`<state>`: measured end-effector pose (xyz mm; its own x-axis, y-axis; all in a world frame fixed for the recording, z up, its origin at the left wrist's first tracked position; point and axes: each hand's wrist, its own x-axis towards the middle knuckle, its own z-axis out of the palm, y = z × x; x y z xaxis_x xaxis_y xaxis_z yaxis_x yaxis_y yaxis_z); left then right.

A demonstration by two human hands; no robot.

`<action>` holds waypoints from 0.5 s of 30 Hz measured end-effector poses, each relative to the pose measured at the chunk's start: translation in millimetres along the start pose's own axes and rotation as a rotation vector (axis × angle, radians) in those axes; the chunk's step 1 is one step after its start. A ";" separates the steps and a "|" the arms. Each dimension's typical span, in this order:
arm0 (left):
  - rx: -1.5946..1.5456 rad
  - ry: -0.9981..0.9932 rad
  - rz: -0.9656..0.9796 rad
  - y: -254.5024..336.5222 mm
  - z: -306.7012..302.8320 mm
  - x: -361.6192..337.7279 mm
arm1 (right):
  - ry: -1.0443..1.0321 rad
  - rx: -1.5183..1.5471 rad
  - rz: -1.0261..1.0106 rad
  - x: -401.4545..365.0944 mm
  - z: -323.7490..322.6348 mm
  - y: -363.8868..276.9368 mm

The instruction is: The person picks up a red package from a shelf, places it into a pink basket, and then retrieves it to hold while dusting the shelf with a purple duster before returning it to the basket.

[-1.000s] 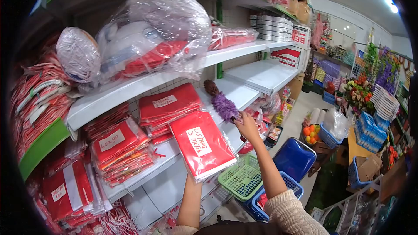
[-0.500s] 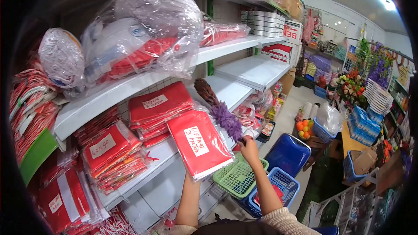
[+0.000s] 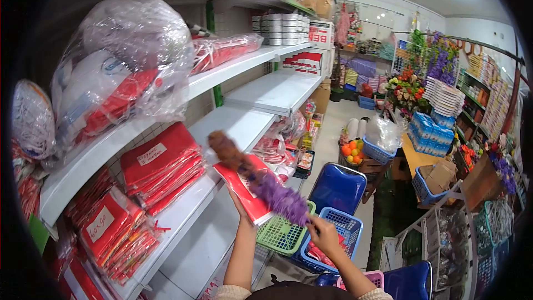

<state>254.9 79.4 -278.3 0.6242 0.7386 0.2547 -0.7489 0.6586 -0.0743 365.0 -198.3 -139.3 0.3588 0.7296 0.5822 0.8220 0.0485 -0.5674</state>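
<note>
My left hand [image 3: 244, 215] grips the lower left edge of a flat red packet [image 3: 251, 202] in clear plastic; its fingers are partly hidden beneath. My right hand [image 3: 326, 234] is closed around the handle end of a feather duster [image 3: 282, 196] with purple and brown feathers. The duster lies across the front of the packet, slightly blurred, and covers most of its white label. Left of my hands, a stack of similar red packets [image 3: 161, 158] rests on the shelf, beside another pile labelled 60x90 [image 3: 100, 224].
A green basket [image 3: 277, 235] and a blue basket [image 3: 351, 223] with red packets stand below my hands. Blue chairs [image 3: 337, 185] are close by. A large plastic-wrapped bundle [image 3: 125, 72] sits on the upper white shelf [image 3: 214, 75]. An aisle floor [image 3: 347, 114] runs to the back.
The duster has swung from behind the packet's right side to across its front. The packet is tilted more and lower. My view has turned to the right.
</note>
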 end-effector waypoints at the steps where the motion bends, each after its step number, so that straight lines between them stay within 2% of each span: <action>1: -0.020 0.014 -0.027 3.3 -36.6 9.3 | -0.050 0.005 -0.011 -7.1 -6.7 -4.6; 2: -0.034 0.024 -0.055 7.2 -68.3 18.2 | -0.102 0.011 -0.023 -12.7 -11.1 -5.9; 5: -0.032 0.044 -0.106 -5.6 -67.8 19.9 | -0.074 -0.200 -0.080 -24.8 -23.2 5.2; 9: -0.027 0.051 -0.137 -28.9 -17.7 14.4 | 0.244 -0.192 0.180 -28.6 -22.6 32.6; 10: -0.028 0.046 -0.139 -31.3 -6.9 11.9 | 0.261 -0.136 0.224 -26.7 -27.3 30.7; 15: -0.080 0.038 -0.149 -38.8 52.2 -2.1 | 0.157 -0.176 0.184 -48.6 -31.1 27.5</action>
<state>271.1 44.8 -225.6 0.7361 0.6359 0.2319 -0.6283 0.7694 -0.1153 384.0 -253.6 -165.0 0.5617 0.6001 0.5695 0.7958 -0.2039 -0.5702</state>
